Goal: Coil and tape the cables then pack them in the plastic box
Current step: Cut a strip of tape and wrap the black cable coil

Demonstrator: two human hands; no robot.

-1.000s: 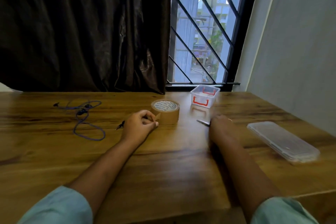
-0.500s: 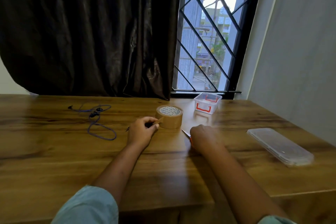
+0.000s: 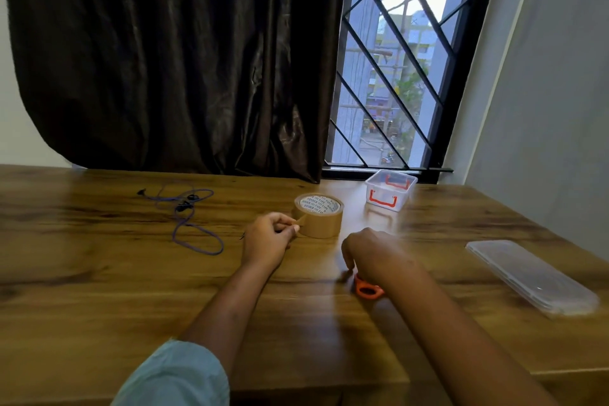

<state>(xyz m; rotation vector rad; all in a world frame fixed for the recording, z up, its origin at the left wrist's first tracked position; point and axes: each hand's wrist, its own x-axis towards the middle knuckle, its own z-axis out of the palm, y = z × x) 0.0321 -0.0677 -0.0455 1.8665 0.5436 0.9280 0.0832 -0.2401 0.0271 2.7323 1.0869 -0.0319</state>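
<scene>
Centrally on the bench [image 3: 99,273], the left hand [image 3: 268,239] pinches the loose end of the tape roll [image 3: 321,219]. The right hand [image 3: 372,254] arches over the orange scissors [image 3: 368,288]; whether its fingers [image 3: 347,257] grip them, I cannot tell. From the roll, the purple cable [image 3: 192,221] lies at ten o'clock and the plastic box [image 3: 390,189] at one.

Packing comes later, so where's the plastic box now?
In the head view, the box stands at the table's far edge below the window, right of the tape roll.
</scene>
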